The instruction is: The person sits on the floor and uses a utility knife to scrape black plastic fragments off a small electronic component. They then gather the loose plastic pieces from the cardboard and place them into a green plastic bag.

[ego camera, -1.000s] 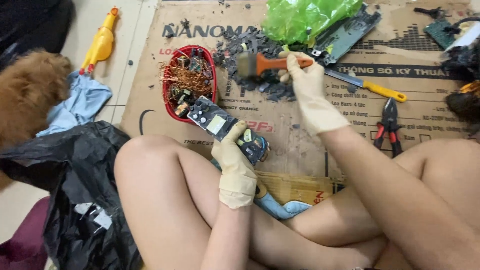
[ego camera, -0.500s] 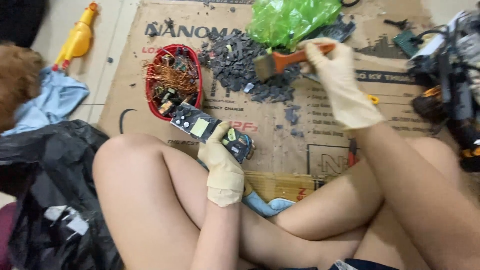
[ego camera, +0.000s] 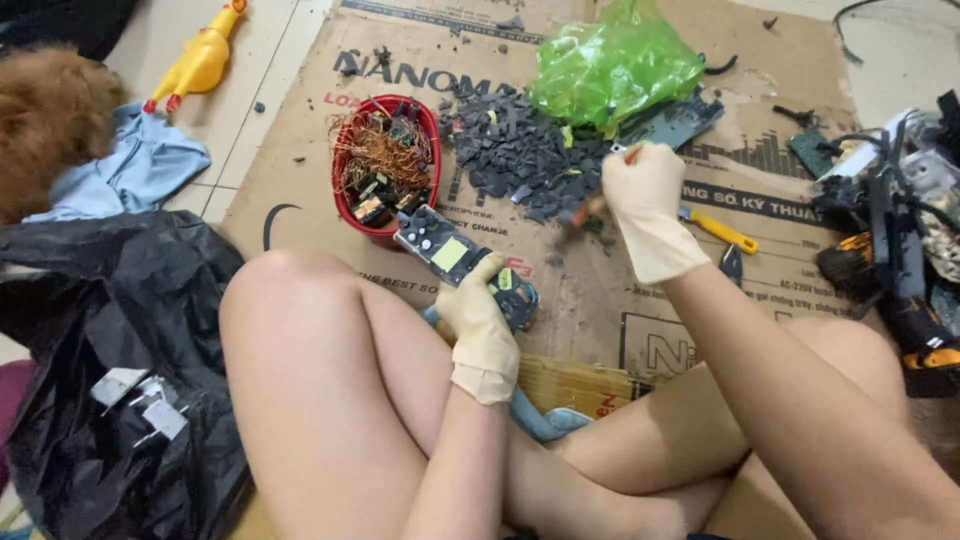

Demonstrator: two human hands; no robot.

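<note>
1. Head view: the gloved left hand point(ego camera: 482, 325) is closed on a dark rectangular circuit board point(ego camera: 462, 263), just beside the red plastic bowl of copper wire point(ego camera: 385, 165).
2. The gloved right hand point(ego camera: 645, 205) is clenched around an orange-handled tool point(ego camera: 590, 210), blurred, probably a hammer.
3. A glancing blow could scatter the dark grey chip pile point(ego camera: 520, 160) or hit fingers.

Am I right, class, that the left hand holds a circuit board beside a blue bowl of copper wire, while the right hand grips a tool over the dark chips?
Not quite: the bowl is red, not blue, as the head view shows. The rest stands: the left hand holds the circuit board beside that bowl of copper wire, and the right hand grips a tool over the dark chips.
</note>
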